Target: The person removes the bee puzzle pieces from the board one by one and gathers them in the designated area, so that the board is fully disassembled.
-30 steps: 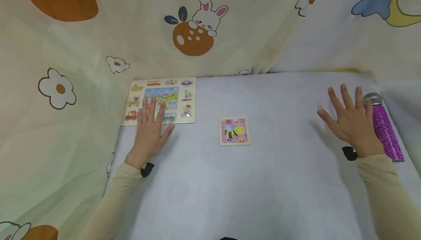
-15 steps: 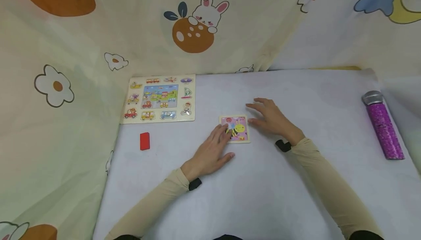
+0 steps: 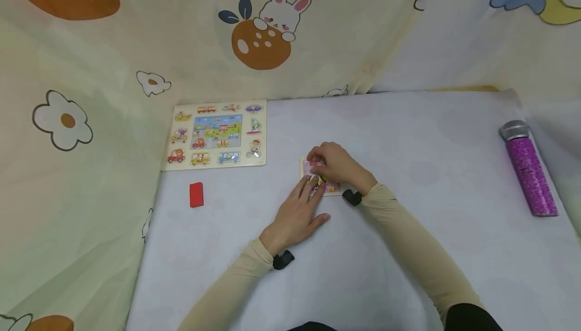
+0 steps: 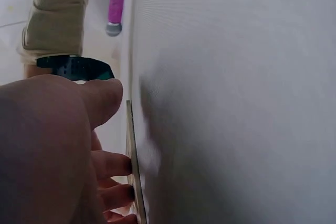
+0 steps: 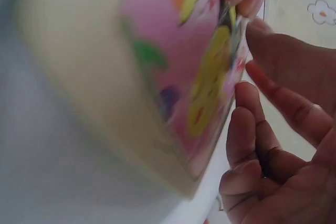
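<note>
A small square wooden puzzle (image 3: 333, 188) with a bee on pink lies mid-table, partly covered by both hands. My left hand (image 3: 294, 217) reaches in from the near side, its straight fingers resting on the puzzle's lower left and the thumb spread away. In the left wrist view, fingertips (image 4: 125, 165) touch the thin board's edge. From the right comes my right hand (image 3: 340, 163), its thumb and bent forefinger close together at the upper left of the picture. The right wrist view has those fingertips right at the bee piece (image 5: 210, 82); I cannot tell whether they pinch a piece.
A larger wooden vehicle puzzle (image 3: 218, 131) lies at the back left, with a red block (image 3: 196, 195) in front of it. A glittery purple cylinder with a silver cap (image 3: 531, 174) lies at the right edge. A patterned curtain (image 3: 190, 28) hangs behind the table.
Both hands have come inward from the table's sides to the small puzzle. The left one arrived first; the right has since moved left over it. The red block has come into sight.
</note>
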Action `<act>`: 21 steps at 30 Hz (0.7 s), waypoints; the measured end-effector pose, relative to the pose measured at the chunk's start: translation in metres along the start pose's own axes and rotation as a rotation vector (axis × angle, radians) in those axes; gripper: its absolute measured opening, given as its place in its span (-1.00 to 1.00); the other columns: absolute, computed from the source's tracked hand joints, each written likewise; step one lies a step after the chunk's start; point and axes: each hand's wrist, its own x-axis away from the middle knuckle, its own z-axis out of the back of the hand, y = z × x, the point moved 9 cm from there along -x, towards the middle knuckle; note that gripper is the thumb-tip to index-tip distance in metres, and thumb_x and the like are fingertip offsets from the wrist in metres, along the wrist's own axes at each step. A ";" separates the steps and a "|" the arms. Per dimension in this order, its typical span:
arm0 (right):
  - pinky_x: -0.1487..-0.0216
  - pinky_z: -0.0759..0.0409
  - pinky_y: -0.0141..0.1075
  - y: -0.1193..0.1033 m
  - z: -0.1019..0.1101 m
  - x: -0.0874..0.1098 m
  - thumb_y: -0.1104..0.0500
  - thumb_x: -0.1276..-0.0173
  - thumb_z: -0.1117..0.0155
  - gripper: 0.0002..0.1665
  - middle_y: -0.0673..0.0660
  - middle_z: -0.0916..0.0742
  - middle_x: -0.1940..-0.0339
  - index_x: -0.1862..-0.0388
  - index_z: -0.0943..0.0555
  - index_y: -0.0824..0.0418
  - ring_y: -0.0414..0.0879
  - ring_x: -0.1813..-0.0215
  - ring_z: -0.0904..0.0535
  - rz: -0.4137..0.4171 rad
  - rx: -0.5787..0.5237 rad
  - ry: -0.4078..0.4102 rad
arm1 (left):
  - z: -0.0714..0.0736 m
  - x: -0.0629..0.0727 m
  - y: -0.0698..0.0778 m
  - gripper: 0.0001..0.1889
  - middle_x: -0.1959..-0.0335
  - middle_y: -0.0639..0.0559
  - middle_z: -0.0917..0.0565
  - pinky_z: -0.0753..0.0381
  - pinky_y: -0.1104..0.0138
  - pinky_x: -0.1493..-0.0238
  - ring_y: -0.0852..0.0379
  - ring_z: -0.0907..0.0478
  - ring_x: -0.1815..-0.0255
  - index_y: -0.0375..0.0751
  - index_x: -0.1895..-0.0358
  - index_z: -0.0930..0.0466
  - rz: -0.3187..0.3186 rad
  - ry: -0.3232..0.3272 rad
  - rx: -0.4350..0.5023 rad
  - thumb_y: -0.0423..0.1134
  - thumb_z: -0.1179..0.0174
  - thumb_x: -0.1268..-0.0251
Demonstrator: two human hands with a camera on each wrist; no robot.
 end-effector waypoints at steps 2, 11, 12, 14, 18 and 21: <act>-0.15 -0.59 0.01 -0.001 -0.001 -0.003 0.21 -0.36 -0.54 -0.67 0.18 -0.76 0.13 -0.06 -0.73 0.24 0.10 -0.01 -0.64 -0.026 0.027 -0.008 | -0.001 -0.001 0.001 -0.19 -0.71 -0.27 -0.15 -0.01 0.07 -0.75 -0.29 0.02 -0.76 -0.23 -0.69 -0.16 0.004 -0.005 -0.004 0.19 -0.10 -0.62; -0.15 -0.59 -0.03 -0.004 -0.004 -0.006 0.19 -0.36 -0.55 -0.67 0.18 -0.69 0.08 -0.03 -0.69 0.24 0.08 -0.01 -0.60 -0.071 0.075 -0.056 | -0.004 -0.001 0.001 -0.20 -0.71 -0.25 -0.15 -0.03 0.08 -0.75 -0.28 0.02 -0.76 -0.21 -0.68 -0.18 0.001 0.005 -0.009 0.19 -0.11 -0.61; -0.16 -0.58 -0.03 -0.004 -0.004 -0.006 0.19 -0.37 -0.55 -0.67 0.19 -0.68 0.06 -0.04 -0.68 0.24 0.08 -0.02 -0.59 -0.078 0.078 -0.064 | -0.003 -0.001 0.001 -0.20 -0.71 -0.25 -0.16 -0.03 0.08 -0.74 -0.28 0.02 -0.76 -0.21 -0.68 -0.18 -0.001 0.007 -0.007 0.19 -0.12 -0.61; -0.17 -0.58 -0.03 -0.004 -0.004 -0.007 0.18 -0.37 -0.55 -0.67 0.19 -0.67 0.04 -0.04 -0.67 0.24 0.08 -0.02 -0.58 -0.077 0.087 -0.074 | -0.003 -0.001 0.001 -0.20 -0.71 -0.25 -0.15 -0.03 0.08 -0.74 -0.28 0.03 -0.76 -0.20 -0.68 -0.18 0.000 0.006 -0.003 0.19 -0.13 -0.61; -0.19 -0.57 -0.01 -0.005 -0.004 -0.009 0.18 -0.36 -0.56 -0.65 0.19 -0.66 0.02 -0.04 -0.65 0.25 0.09 -0.03 -0.57 -0.070 0.092 -0.080 | -0.004 -0.001 0.000 -0.19 -0.73 -0.23 -0.12 0.00 0.08 -0.75 -0.26 0.07 -0.77 -0.19 -0.69 -0.16 0.014 -0.009 0.006 0.19 -0.12 -0.61; -0.17 -0.58 -0.02 -0.005 -0.004 -0.009 0.19 -0.35 -0.56 -0.69 0.18 -0.67 0.02 0.01 -0.68 0.24 0.08 -0.01 -0.59 -0.070 0.070 -0.077 | -0.004 -0.001 -0.001 -0.19 -0.73 -0.23 -0.11 0.00 0.09 -0.75 -0.26 0.07 -0.77 -0.19 -0.69 -0.15 0.017 -0.014 0.009 0.20 -0.11 -0.61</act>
